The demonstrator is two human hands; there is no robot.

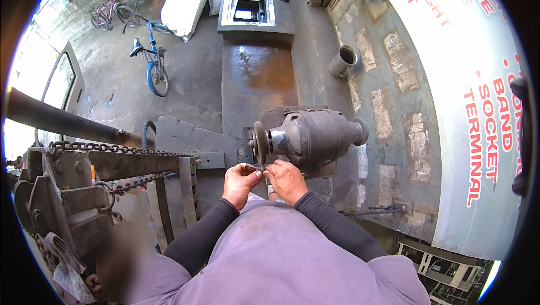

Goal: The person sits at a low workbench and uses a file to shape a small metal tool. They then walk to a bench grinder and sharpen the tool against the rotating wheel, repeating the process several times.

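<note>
A grey bench grinder [323, 135] stands in front of me, with a thin disc-like grinding wheel [259, 143] on its left end and another wheel [361, 131] on its right. My left hand [239, 185] is closed in a pinch just below the left wheel's near edge. Close beside it, my right hand [288, 183] is pinched too, its fingertips meeting the left's. Between the fingertips is a small dark piece, mostly hidden and too small to name. It is at the wheel's lower rim; whether it touches cannot be seen.
A heavy metal frame [79, 192] with a chain [124, 151] stands close on my left. Beyond are a blue bicycle [153, 60], a white sack [183, 7] and a metal-rimmed basin [224, 1]. A short pipe [342, 62] stands beyond the grinder; a printed banner [450, 153] hangs right.
</note>
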